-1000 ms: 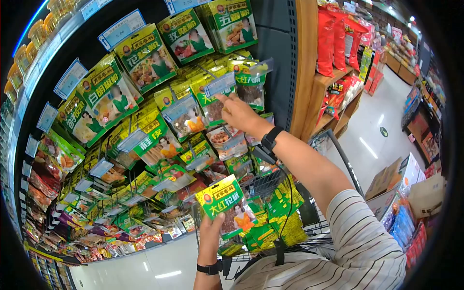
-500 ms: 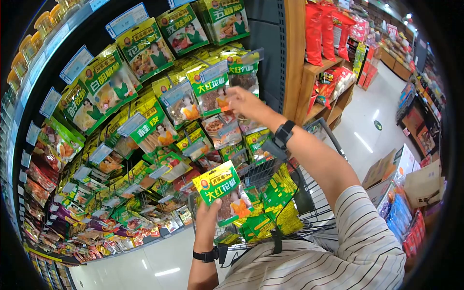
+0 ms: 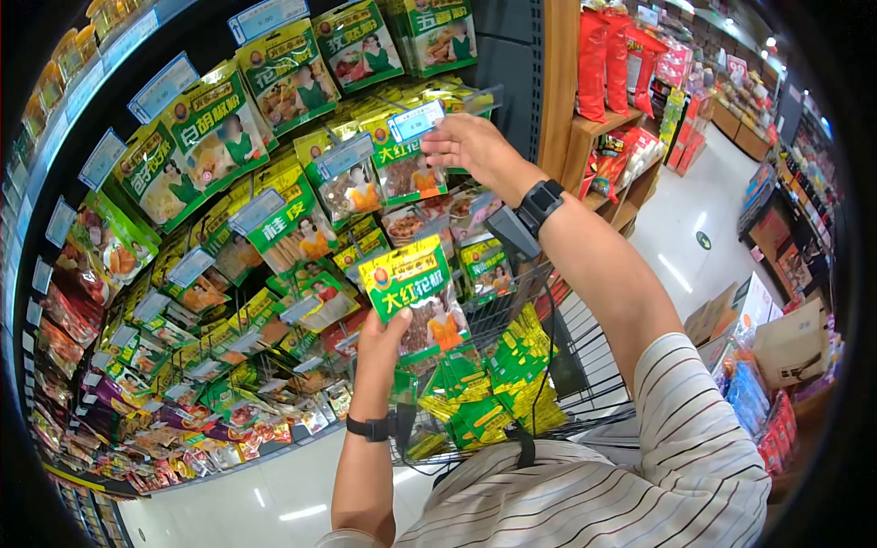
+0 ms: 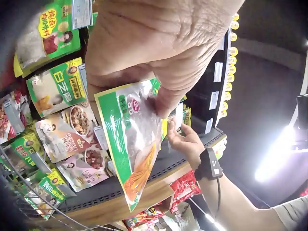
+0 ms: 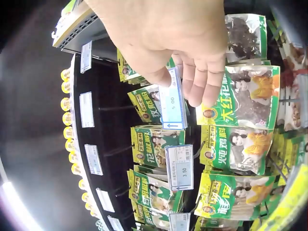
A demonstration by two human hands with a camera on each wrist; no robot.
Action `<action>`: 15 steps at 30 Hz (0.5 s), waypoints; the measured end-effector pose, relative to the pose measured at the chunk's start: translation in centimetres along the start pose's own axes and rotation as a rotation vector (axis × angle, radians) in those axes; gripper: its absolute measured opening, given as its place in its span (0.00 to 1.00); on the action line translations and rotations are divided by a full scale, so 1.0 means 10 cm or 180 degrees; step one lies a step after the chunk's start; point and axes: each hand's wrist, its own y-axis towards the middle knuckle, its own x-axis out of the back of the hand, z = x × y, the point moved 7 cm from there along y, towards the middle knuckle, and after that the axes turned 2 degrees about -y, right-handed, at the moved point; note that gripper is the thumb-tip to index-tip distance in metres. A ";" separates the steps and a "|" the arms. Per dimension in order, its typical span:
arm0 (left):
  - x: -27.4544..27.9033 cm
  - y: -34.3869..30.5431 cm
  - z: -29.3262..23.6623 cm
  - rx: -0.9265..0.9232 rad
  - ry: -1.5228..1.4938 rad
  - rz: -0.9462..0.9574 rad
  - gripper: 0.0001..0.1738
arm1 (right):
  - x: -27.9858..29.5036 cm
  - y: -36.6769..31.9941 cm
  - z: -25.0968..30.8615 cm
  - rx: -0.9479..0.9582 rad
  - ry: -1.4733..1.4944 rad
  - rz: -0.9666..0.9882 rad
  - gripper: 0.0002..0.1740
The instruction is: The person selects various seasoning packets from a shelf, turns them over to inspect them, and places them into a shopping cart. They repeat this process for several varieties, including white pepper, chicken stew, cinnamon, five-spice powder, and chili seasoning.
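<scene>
My left hand [image 3: 382, 336] pinches a green and yellow packet of red Sichuan peppercorns [image 3: 416, 292] by its lower left part, thumb on the front. The left wrist view shows this packet [image 4: 137, 139] tilted under the hand. At the hanging rack, my right hand [image 3: 475, 151] holds the edge of a blue-bordered price tag [image 3: 416, 121] between thumb and fingers. That tag [image 5: 172, 103] reads 5.00 in the right wrist view. Just below it hang peppercorn packets [image 3: 406, 173] like the one in my left hand.
Spice packets hang in rows, among them cassia bark [image 3: 288, 215] and white pepper powder [image 3: 215, 142]. A wire shopping cart [image 3: 585, 365] with green and yellow packets [image 3: 512, 365] stands before me. A wooden shelf [image 3: 585, 137] with red bags is to the right.
My right hand drew back from the peppercorn packets, then came up to the price tag, which now tilts upward. My left hand has raised its packet nearer the rack.
</scene>
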 end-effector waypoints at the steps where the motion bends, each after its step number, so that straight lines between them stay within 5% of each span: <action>1: -0.01 0.07 -0.02 -0.0019 0.0041 0.0048 0.22 | 0.01 0.00 0.03 0.0016 -0.0020 0.0019 0.14; 15: -0.39 1.27 -0.38 -0.0713 -0.0141 0.0485 0.22 | -0.20 -0.03 0.58 0.0297 -0.1029 0.0095 0.21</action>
